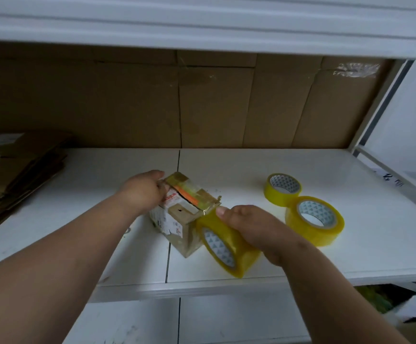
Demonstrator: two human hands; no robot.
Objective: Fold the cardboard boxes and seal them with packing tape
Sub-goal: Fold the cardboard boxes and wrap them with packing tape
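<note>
A small worn cardboard box [177,219] with white printed labels stands on the white shelf [102,189], its top crossed by a strip of clear yellowish tape. My left hand [142,192] presses on the box's far left top corner. My right hand [249,227] grips a yellow tape roll [224,247], held on edge against the box's near right corner, thumb at the tape's end on the box edge.
Two more yellow tape rolls [283,189] [315,219] lie flat to the right. Flattened cardboard [15,167] is stacked at the left. Large cardboard sheets [202,103] line the back. A metal post [380,103] stands at the right, and an upper shelf overhangs.
</note>
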